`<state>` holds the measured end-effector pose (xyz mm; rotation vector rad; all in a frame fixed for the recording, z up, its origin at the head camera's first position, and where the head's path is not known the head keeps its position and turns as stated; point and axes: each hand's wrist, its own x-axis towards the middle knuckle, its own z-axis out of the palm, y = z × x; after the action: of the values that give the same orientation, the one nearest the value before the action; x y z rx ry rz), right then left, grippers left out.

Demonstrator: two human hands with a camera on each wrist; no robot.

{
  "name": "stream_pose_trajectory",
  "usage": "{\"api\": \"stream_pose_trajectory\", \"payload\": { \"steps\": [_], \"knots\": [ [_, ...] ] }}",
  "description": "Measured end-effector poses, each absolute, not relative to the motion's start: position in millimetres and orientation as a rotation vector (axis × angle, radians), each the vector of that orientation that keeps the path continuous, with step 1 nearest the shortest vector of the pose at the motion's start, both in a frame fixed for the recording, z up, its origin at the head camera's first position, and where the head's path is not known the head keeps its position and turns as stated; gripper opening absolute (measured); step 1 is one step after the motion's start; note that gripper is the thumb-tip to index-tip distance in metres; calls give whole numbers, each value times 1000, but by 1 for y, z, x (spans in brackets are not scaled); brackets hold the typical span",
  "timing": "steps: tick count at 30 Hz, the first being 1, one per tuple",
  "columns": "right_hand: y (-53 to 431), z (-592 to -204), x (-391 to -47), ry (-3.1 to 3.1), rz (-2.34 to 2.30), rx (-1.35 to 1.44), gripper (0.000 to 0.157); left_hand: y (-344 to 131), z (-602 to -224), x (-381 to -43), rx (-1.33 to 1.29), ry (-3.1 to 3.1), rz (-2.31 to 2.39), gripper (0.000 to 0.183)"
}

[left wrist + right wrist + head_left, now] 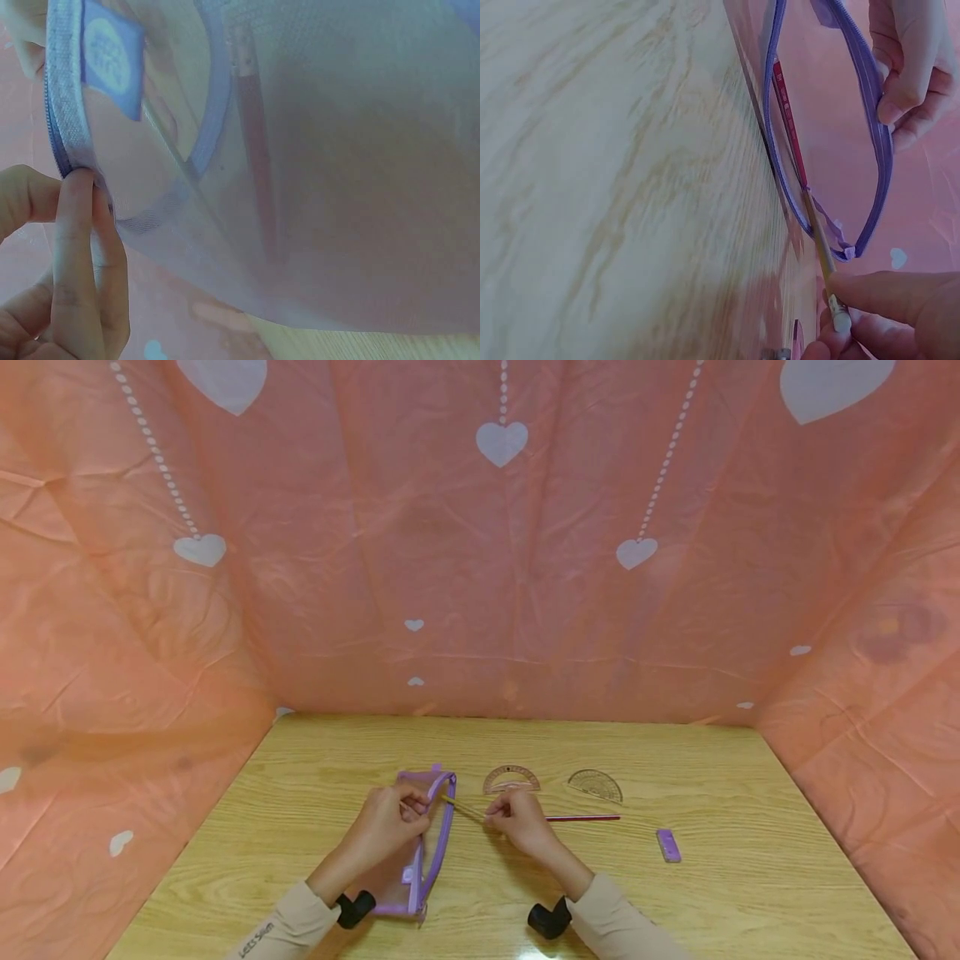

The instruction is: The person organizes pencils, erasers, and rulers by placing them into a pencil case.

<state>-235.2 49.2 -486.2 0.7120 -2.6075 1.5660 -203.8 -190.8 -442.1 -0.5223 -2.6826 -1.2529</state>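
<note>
A see-through mesh pencil case (386,868) with purple zip edging lies on the left part of the table, its zip mouth spread apart toward the right. My left hand (390,818) pinches one zip edge (71,112) of that mouth between thumb and fingers. My right hand (521,822) grips a yellow pencil (823,244) near its white-tipped end. The pencil's far end passes through the mouth of the case. Inside, a red pencil (789,124) shows through the opening, and through the mesh in the left wrist view.
Behind the right hand lie two clear protractors, one pinkish (512,770) and one darker (596,783). Another dark red pencil (592,817) rests to the right of that hand, with a small purple block (668,845) beyond. A pink heart-printed curtain (465,568) surrounds the wooden table (750,893).
</note>
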Motion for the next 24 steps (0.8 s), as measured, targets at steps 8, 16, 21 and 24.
{"api": "stream_pose_trajectory", "payload": {
  "steps": [8,16,21,24],
  "knots": [
    [42,-488,-235,-2601,1579,683,5,-190,-441,-203,-516,-2685,-1251,15],
    [36,-488,-234,-2598,1586,678,5,-190,-441,-202,-494,-2714,-1245,14],
    [33,-488,-234,-2579,1635,666,4,-189,-441,-202,-485,-2719,-1263,15],
    [32,-487,-234,-2569,1647,669,4,-189,-441,-202,-493,-2712,-1267,15]
  ]
}}
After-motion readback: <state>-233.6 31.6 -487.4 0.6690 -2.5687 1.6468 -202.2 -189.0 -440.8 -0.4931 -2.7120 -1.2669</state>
